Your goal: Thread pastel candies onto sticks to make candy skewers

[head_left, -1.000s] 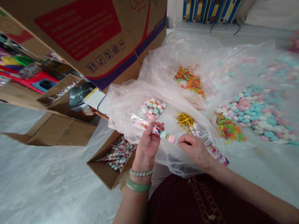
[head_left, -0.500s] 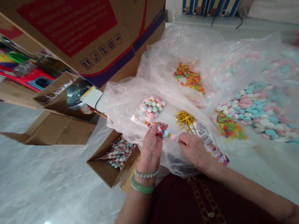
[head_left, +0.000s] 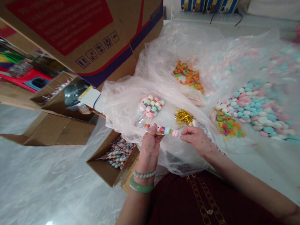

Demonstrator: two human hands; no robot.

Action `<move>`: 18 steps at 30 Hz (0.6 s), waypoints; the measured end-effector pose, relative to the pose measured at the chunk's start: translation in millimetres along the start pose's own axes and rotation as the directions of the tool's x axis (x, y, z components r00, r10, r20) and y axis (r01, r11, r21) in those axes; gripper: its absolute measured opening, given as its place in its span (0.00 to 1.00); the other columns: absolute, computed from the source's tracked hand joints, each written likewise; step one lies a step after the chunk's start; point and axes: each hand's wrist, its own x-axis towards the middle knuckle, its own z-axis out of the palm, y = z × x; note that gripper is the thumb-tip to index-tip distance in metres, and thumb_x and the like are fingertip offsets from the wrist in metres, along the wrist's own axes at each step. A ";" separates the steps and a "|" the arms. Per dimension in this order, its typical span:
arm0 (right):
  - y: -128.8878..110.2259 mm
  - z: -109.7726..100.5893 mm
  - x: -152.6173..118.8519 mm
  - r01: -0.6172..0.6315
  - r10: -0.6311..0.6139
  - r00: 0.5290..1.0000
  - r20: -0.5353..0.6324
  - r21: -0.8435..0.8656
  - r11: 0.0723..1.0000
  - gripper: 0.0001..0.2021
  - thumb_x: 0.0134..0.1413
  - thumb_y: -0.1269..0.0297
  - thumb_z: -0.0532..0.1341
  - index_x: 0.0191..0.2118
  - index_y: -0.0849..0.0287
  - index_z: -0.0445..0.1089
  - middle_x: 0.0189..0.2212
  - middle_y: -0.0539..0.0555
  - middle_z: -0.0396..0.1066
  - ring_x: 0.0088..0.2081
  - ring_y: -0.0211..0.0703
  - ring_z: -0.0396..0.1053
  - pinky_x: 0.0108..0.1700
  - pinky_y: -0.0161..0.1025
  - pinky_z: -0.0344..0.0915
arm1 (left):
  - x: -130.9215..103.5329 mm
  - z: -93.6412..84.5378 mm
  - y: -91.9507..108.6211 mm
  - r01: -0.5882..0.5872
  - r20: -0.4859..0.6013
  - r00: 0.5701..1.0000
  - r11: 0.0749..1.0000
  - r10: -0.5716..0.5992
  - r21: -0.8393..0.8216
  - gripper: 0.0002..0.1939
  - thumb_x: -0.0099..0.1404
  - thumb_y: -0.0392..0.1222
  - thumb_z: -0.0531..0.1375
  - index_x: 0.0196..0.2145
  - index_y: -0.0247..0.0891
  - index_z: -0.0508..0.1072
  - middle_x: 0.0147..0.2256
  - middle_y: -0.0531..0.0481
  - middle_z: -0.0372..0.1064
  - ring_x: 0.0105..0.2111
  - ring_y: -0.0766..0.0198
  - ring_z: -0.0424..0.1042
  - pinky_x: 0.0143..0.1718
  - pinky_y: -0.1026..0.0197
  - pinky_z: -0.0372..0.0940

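My left hand (head_left: 152, 140) pinches a printed clear wrapper (head_left: 148, 125) near the middle of the view. From it a candy skewer (head_left: 172, 132) of blue, green and pink pieces points right. My right hand (head_left: 192, 137) is closed at the skewer's pink end, fingertips pressed together; what they hold is too small to make out. Just beyond the hands lie a pile of candy skewers (head_left: 151, 105) and a bunch of gold twist ties (head_left: 184, 117). More printed wrappers (head_left: 203, 128) lie partly behind my right hand.
Clear plastic sheeting (head_left: 122, 93) covers the work surface. Ring candies (head_left: 188, 76) and pastel candies (head_left: 253, 106) lie at the right. A large carton (head_left: 93, 37) stands at the upper left; an open box (head_left: 100, 168) of finished skewers sits below left.
The wrapper and skewer in my left hand have turned nearly level and show more of their length. My right hand has come closer to the pink end, its fingers now more extended in a pinch.
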 end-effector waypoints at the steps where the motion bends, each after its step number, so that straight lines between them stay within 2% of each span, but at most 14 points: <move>1: -0.1 -1.6 1.4 -0.007 0.007 1.000 0.012 0.042 0.999 0.06 0.40 0.64 0.59 0.20 0.58 0.62 0.18 0.45 0.56 0.23 0.36 0.54 0.27 0.35 0.48 | 0.0 -1.1 0.4 -0.013 0.012 1.000 0.999 0.013 0.030 0.04 0.58 0.35 0.63 0.29 0.32 0.71 0.26 0.51 0.72 0.25 0.66 0.72 0.32 0.60 0.71; 7: 0.9 -4.8 4.3 0.003 -0.002 1.000 -0.027 0.039 0.999 0.05 0.38 0.65 0.61 0.20 0.59 0.65 0.18 0.44 0.57 0.24 0.35 0.54 0.28 0.35 0.47 | -0.7 -3.7 1.9 -0.002 0.091 0.996 0.997 -0.006 0.083 0.08 0.56 0.39 0.65 0.29 0.31 0.72 0.28 0.49 0.74 0.28 0.64 0.73 0.33 0.58 0.72; 11: -2.4 -13.1 5.0 -0.075 0.059 0.995 0.075 0.238 0.968 0.06 0.36 0.64 0.63 0.21 0.59 0.66 0.17 0.43 0.57 0.21 0.33 0.51 0.26 0.34 0.46 | 3.1 -7.1 13.4 0.065 0.155 0.984 0.984 -0.091 0.166 0.07 0.57 0.38 0.64 0.31 0.31 0.72 0.28 0.47 0.74 0.27 0.63 0.73 0.32 0.56 0.73; 14: -2.1 -17.2 5.1 -0.154 0.114 0.982 0.148 0.294 0.943 0.07 0.35 0.65 0.64 0.21 0.59 0.66 0.15 0.42 0.56 0.20 0.31 0.48 0.25 0.34 0.44 | 5.9 -11.9 20.8 0.062 0.212 0.971 0.969 -0.114 0.240 0.08 0.54 0.38 0.66 0.30 0.31 0.72 0.28 0.48 0.74 0.26 0.64 0.73 0.31 0.59 0.73; 18: 4.2 -11.3 4.1 -0.078 0.064 0.996 0.065 0.251 0.965 0.06 0.37 0.65 0.64 0.21 0.59 0.65 0.17 0.43 0.57 0.21 0.33 0.51 0.26 0.34 0.45 | 4.1 -14.4 17.0 0.009 0.232 0.970 0.961 -0.075 0.275 0.13 0.50 0.42 0.69 0.30 0.31 0.74 0.29 0.47 0.74 0.28 0.65 0.73 0.32 0.61 0.72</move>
